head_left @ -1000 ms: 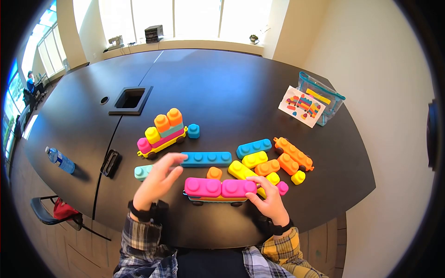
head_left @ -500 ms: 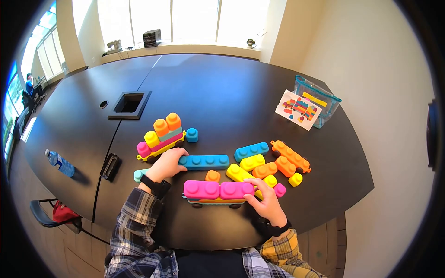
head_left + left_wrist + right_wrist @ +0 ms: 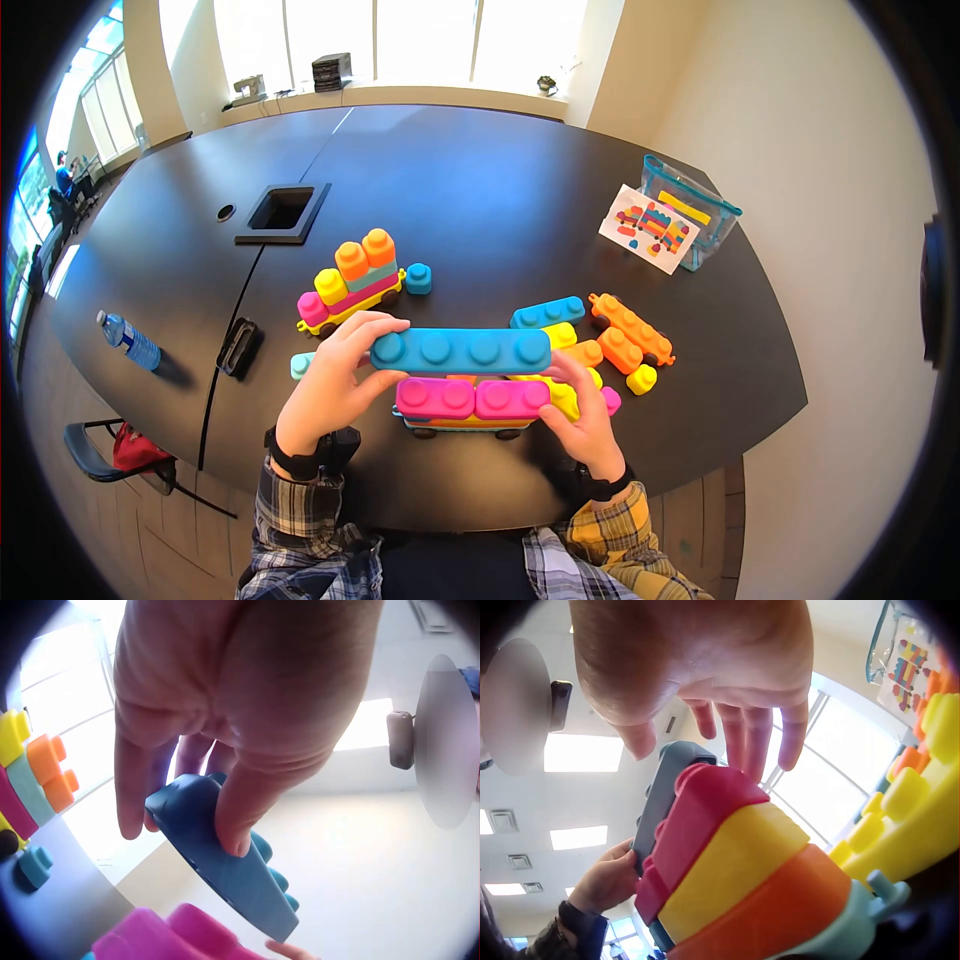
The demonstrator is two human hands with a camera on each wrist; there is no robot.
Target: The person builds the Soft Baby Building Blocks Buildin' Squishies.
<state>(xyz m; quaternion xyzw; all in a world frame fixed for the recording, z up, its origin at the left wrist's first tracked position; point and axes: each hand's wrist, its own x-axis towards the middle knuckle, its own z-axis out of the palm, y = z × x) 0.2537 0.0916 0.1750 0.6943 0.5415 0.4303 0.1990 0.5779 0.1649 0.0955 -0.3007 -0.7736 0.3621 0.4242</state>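
Note:
My left hand (image 3: 330,390) (image 3: 247,697) pinches the left end of a long blue block (image 3: 460,351) (image 3: 244,881) (image 3: 660,799), thumb on its near side and fingers behind. The block is held level above a wheeled car whose top carries two pink blocks (image 3: 436,398) (image 3: 146,937) (image 3: 712,806). Under the pink, the right wrist view shows yellow (image 3: 739,859) and orange (image 3: 780,904) layers on a light blue base (image 3: 847,926). My right hand (image 3: 592,425) (image 3: 697,660) is around the right ends of the block and stack, its fingers extended; contact is unclear.
A second built car (image 3: 350,290) stands back left beside a small blue block (image 3: 418,279). Yellow and orange blocks, a blue block (image 3: 547,312) and an orange car (image 3: 632,330) lie right. Farther off are a picture card (image 3: 650,229), a clear bag (image 3: 707,210) and a bottle (image 3: 130,340).
My left hand has taken hold of the long blue block, lifted it off the table and brought it right and nearer, over the pink-topped car. My right fingers have spread around the right end.

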